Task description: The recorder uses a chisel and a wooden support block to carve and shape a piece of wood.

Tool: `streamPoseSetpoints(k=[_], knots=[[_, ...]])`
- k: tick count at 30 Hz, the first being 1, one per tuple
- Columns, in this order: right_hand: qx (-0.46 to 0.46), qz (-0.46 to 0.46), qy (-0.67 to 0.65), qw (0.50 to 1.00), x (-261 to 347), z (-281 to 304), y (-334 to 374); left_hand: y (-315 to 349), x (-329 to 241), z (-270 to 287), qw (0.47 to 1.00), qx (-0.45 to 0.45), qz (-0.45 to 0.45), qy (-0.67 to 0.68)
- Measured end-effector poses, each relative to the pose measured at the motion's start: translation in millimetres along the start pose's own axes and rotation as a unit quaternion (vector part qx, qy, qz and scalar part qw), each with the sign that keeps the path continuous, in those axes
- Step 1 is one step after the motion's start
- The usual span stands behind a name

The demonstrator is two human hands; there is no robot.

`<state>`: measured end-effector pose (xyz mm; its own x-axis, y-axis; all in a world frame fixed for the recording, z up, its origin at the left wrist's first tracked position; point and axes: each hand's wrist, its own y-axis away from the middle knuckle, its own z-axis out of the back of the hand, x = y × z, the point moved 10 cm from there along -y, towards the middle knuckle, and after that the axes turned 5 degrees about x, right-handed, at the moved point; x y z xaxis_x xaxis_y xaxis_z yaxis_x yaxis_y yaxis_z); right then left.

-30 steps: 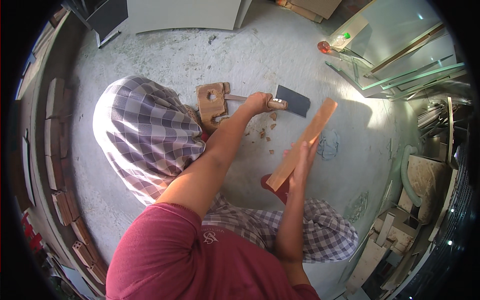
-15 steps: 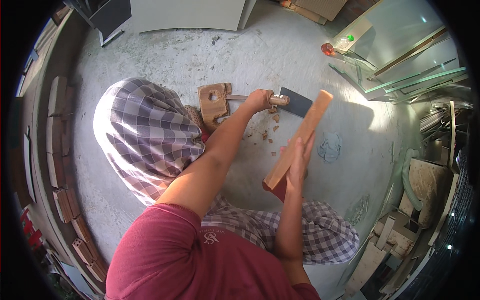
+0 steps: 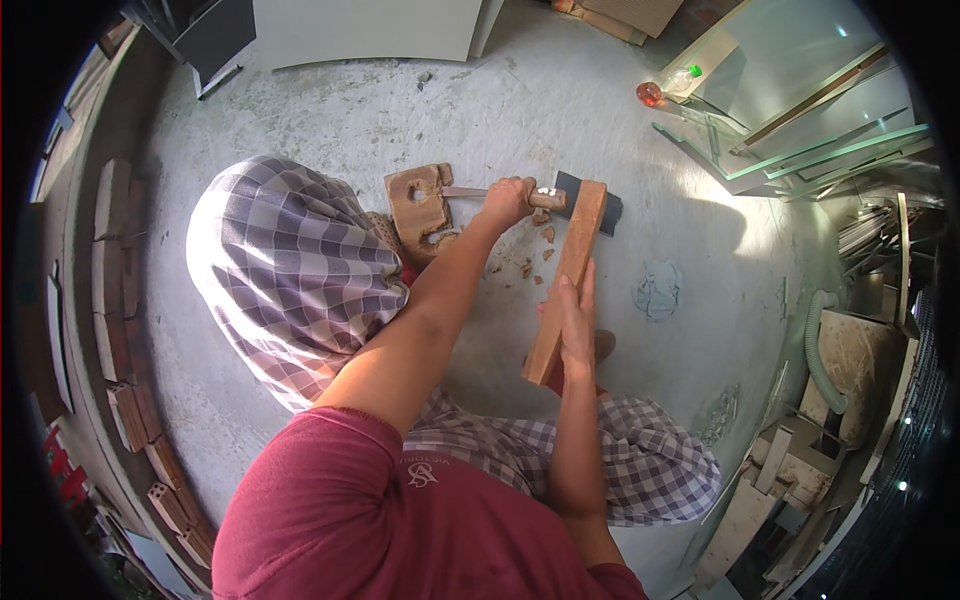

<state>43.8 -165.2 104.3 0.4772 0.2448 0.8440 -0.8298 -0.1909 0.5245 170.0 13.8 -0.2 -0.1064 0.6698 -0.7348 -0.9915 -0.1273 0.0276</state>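
My left hand [image 3: 508, 203] is wrapped round a chisel [image 3: 551, 199], which lies nearly level. Its blade runs left to the edge of a thick wooden block [image 3: 412, 203] with a round hole and a rough, notched side. One foot, mostly hidden by checked cloth, is against the block. In my right hand [image 3: 577, 325] is a long squared wooden bar [image 3: 570, 270], gripped near its lower end. The bar's upper end is close to the butt of the chisel handle; I cannot tell if they touch. Wood chips [image 3: 527, 268] are scattered below the chisel.
A dark flat piece [image 3: 612, 215] lies on the concrete floor behind the bar, with a crumpled pale blue scrap [image 3: 658, 288] to its right. Glass sheets [image 3: 850, 155] lean at the far right beside a bottle [image 3: 682, 78]. Bricks [image 3: 112, 270] line the left wall.
The wooden bar in my right hand has swung left and stands more upright, its top end now close to the chisel handle. My left hand and the chisel have barely shifted.
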Motion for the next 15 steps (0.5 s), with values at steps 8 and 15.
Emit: streamPoseSetpoints(k=[8, 15], knots=[[-0.033, -0.024, -0.021, 0.999, -10, 13, 6, 33, 93, 105, 0.846, -0.344, 0.247, 0.324], [-0.015, -0.024, 0.014, 1.0, -14, 6, 0, 89, 173, 144, 0.713, -0.487, 0.276, 0.422]])
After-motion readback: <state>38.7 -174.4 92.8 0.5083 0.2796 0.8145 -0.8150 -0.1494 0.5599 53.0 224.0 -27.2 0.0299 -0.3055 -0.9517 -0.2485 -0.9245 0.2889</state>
